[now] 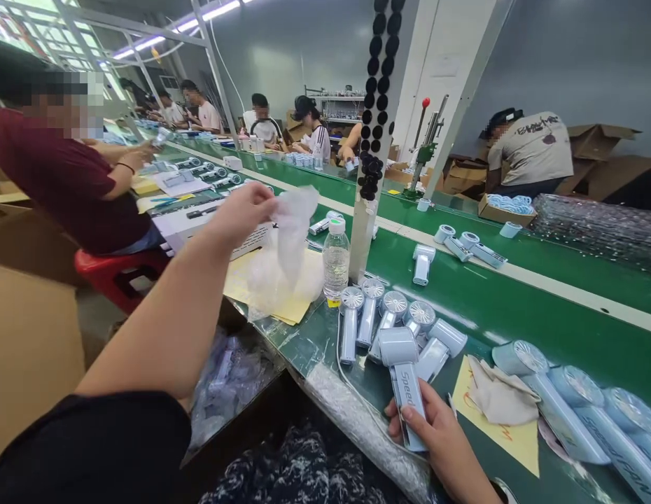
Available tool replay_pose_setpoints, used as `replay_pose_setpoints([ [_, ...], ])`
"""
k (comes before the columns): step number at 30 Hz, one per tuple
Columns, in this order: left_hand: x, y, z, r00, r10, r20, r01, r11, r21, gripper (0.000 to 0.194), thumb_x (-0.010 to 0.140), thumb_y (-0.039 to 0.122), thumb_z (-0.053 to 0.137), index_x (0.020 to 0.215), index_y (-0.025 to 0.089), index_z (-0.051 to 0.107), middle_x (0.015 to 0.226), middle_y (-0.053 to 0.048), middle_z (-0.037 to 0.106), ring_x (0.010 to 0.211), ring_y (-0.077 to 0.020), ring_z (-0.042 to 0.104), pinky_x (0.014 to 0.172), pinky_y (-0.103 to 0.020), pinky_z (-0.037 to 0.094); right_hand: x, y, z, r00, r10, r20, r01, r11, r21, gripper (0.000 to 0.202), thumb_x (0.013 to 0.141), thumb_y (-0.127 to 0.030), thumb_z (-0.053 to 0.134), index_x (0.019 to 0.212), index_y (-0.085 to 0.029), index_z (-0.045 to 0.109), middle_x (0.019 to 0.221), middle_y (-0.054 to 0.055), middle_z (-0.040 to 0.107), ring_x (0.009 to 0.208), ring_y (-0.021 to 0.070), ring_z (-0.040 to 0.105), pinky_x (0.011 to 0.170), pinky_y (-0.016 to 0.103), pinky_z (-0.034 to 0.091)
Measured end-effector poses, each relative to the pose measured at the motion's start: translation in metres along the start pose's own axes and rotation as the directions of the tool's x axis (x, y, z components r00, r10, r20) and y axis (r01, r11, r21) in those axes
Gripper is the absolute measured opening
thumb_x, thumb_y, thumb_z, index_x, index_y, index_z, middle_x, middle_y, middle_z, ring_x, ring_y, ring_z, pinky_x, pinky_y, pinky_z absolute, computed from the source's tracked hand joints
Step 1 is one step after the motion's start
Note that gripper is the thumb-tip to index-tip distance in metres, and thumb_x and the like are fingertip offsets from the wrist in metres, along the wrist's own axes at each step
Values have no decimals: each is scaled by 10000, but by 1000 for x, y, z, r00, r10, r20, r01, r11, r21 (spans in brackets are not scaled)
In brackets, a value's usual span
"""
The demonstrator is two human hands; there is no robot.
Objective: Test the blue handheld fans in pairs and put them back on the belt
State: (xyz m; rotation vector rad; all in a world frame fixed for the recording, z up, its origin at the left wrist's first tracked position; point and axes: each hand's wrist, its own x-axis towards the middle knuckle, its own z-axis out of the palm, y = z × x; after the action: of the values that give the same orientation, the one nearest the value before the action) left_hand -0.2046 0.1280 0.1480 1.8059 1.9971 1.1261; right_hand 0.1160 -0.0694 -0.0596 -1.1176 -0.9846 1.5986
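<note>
The handheld fan in the right hand shows a smooth, glossy pale-blue plastic casing, and the bag pinched in the left hand is thin, translucent, crinkled plastic film. The worktop presents a smooth green surface with a glossy sheen, its near edge covered by wrinkled clear plastic. The bottle is clear, shiny plastic; the yellow sheet is matt paper, carrying a creased, matt off-white cloth.
</note>
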Motion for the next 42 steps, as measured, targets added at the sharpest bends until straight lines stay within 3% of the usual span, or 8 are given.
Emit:
replay_pose_setpoints([
  [4, -68, 15, -4, 978, 183, -102, -209, 879, -428, 164, 680, 173, 678, 735, 191, 524, 751, 37, 608, 710, -101, 599, 739, -271, 521, -5, -8, 5, 1000, -17, -11, 17, 1000, -6, 455, 772, -518, 759, 1037, -174, 624, 780, 47, 701, 583, 161, 614, 561, 282, 485],
  [10, -163, 36, 104, 740, 296, 604, -19, 907, -420, 169, 738, 373, 654, 687, 220, 604, 778, -23, 651, 763, -186, 614, 685, -313, 502, -19, -21, -8, 957, -234, -171, 256, 960, 117, 385, 784, -502, 747, 976, -205, 594, 839, 47, 708, 592, 160, 616, 566, 288, 489],
  [15, -175, 42, 157, 715, 309, 628, -55, 919, -390, 283, 761, 137, 568, 1018, 239, 623, 733, 17, 599, 734, -188, 562, 775, -348, 443, -43, -28, -28, 853, -249, -458, 145, 957, -251, 414, 803, -452, 724, 1091, -184, 593, 776, 32, 688, 597, 173, 590, 613, 313, 496],
  [19, -168, 45, 164, 668, 340, 662, -16, 896, -444, 68, 737, 145, 589, 743, 212, 597, 775, -10, 602, 781, -195, 538, 776, -336, 434, -52, -30, -19, 815, -362, -453, 107, 861, -497, 472, 803, -451, 699, 1173, -172, 614, 941, 100, 733, 821, 264, 664, 758, 371, 523],
  [27, -159, 32, 177, 719, 207, 663, 272, 795, -543, 197, 827, 368, 496, 727, 218, 417, 658, 39, 453, 567, -121, 472, 573, -253, 428, -14, -20, -7, 910, -332, -247, 27, 645, -764, 495, 890, -384, 546, 1347, -193, 557, 1319, 126, 657, 1164, 343, 633, 918, 454, 513],
  [34, -166, 45, 167, 788, 358, 501, -10, 821, -570, 476, 876, 197, 476, 1344, 280, 469, 712, 51, 465, 672, -140, 466, 705, -277, 391, -20, -22, -10, 902, -421, -100, 10, 251, -968, 436, 937, -314, 454, 1330, -154, 555, 969, 142, 735, 832, 318, 698, 682, 400, 519],
  [38, -180, 62, 155, 572, 682, 456, -486, 730, -481, 483, 921, 165, 407, 1389, 267, 467, 772, 3, 553, 743, -177, 510, 731, -311, 416, -27, -26, -2, 889, -457, 17, 46, 51, -998, 436, 926, -246, 420, 1314, -134, 585, 851, 142, 704, 714, 290, 657, 601, 363, 464],
  [42, -188, 71, 143, 191, 860, 473, -792, 420, -444, 458, 904, 111, 434, 1336, 234, 526, 851, -53, 659, 796, -215, 551, 733, -340, 434, -37, -39, -5, 911, -380, -159, -9, 368, -930, 361, 885, -323, 493, 1151, -149, 664, 834, 123, 699, 701, 281, 648, 615, 365, 459],
])
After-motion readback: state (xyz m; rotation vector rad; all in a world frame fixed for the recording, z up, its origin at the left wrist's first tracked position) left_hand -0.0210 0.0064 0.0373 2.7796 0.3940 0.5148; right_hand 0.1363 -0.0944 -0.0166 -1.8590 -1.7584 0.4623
